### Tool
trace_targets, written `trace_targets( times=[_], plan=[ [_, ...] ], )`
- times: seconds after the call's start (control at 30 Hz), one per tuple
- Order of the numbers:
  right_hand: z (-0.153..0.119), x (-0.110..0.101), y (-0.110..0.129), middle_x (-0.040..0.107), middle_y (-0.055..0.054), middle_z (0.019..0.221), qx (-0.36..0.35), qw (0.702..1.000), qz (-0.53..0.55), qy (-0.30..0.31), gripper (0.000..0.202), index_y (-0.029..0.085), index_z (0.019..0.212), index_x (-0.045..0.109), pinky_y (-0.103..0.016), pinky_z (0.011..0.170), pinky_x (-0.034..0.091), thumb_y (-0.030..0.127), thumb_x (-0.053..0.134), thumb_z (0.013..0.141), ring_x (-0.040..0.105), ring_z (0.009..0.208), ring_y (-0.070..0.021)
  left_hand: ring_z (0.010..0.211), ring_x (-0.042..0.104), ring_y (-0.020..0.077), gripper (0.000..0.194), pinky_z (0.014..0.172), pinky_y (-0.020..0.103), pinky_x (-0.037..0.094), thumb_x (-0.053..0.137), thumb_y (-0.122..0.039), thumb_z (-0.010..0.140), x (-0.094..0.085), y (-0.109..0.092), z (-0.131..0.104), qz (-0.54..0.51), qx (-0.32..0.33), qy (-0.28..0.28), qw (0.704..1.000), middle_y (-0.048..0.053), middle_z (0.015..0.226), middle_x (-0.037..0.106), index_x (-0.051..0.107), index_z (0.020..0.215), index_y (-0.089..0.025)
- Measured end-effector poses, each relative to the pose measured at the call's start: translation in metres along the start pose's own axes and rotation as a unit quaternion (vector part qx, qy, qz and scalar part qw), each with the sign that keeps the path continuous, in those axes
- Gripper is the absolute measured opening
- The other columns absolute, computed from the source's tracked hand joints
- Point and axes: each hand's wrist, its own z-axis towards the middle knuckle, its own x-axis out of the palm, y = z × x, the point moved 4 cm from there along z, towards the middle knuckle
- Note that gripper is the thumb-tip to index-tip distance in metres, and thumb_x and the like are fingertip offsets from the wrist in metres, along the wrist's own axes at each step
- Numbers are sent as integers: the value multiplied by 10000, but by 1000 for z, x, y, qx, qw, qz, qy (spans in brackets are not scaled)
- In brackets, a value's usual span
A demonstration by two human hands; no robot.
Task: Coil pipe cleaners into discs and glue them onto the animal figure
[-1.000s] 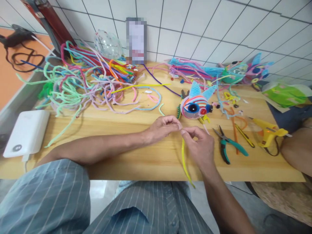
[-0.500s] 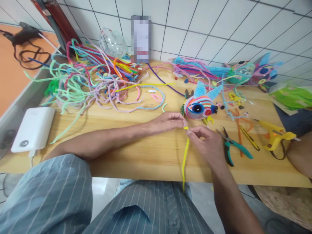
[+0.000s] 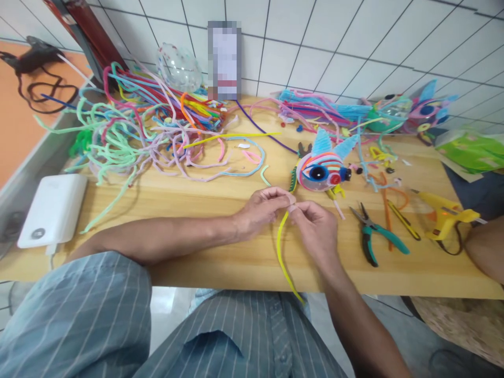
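Observation:
A yellow pipe cleaner (image 3: pixel 280 252) hangs in a curve from between my fingertips, its lower end past the table's front edge. My left hand (image 3: pixel 271 209) pinches its upper end from the left. From the right, my right hand (image 3: pixel 313 223) pinches it at the same spot, the fingertips of both hands touching. The very tip of the strand is hidden by my fingers. Just beyond my hands stands a striped round figure (image 3: pixel 321 170) with light blue ears, a dark eye on blue and a red dot.
Pliers (image 3: pixel 370 233), a yellow cutter (image 3: pixel 403 220) and a yellow glue gun (image 3: pixel 447 212) lie on the right. Tangled pipe cleaners (image 3: pixel 118 139) cover the back left, near a white power bank (image 3: pixel 53 210). A phone (image 3: pixel 225 63) leans on the wall. Another person's arm (image 3: pixel 488 247) rests at the right edge.
Both hands have shifted a little left and closer together. The hanging yellow strand now bows to the left, and less of its upper end shows between my fingers.

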Motion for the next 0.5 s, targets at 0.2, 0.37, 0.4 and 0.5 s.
trace_targets(
  times=[0.2,0.37,0.4,0.5],
  plan=[
    [8,-9,-4,621,11,622,16,998,26,55,295,218,661,648,-280,617,453,465,708,811,545,612,-150,477,360,41,337,461,232,224,796,-467,762,-1,-3,15,13,-31,39,999,-47,673,554,686,835,-157],
    [11,-33,4,610,20,617,-22,990,-84,108,267,216,688,670,-266,577,400,443,678,828,516,596,-145,540,430,49,276,516,218,295,790,-402,786,-6,-18,29,132,-1,134,982,-14,781,660,732,881,-149],
    [11,-35,6,618,20,616,-29,986,-107,123,267,216,693,673,-265,573,394,441,668,836,520,594,-146,576,470,58,263,558,214,341,808,-382,778,-6,-20,29,159,11,152,975,-13,776,674,735,876,-149],
    [11,-35,10,636,24,605,-53,972,-160,162,278,215,684,670,-263,562,375,433,644,854,526,575,-140,727,596,104,250,711,230,460,826,-357,768,-6,-23,28,212,34,197,957,4,817,725,740,873,-147]
  ],
)
